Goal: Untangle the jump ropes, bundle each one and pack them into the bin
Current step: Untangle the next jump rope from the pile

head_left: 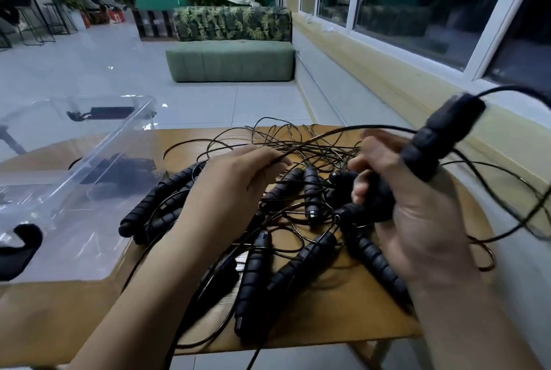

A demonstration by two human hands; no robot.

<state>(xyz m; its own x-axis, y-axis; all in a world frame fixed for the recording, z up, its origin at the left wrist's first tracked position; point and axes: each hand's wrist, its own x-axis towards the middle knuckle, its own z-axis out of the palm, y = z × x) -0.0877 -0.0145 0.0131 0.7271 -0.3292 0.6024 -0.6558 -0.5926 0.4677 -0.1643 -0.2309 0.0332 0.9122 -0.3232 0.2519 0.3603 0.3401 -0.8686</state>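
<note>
Right hand (417,208) clamps two foam handles (444,131), left hand (235,182) pinches their cord (293,149) above tangled jump ropes (310,191); judged best: draw slack fingerward slowly, clear bin (125,119) beyond left knuckles.

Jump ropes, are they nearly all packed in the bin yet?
Not nearly. A few dark bundles seem to sit in the clear bin already. Right now the right hand grips handles and the left hand holds a cord. Most ropes lie in a tangled pile on the table.
</note>
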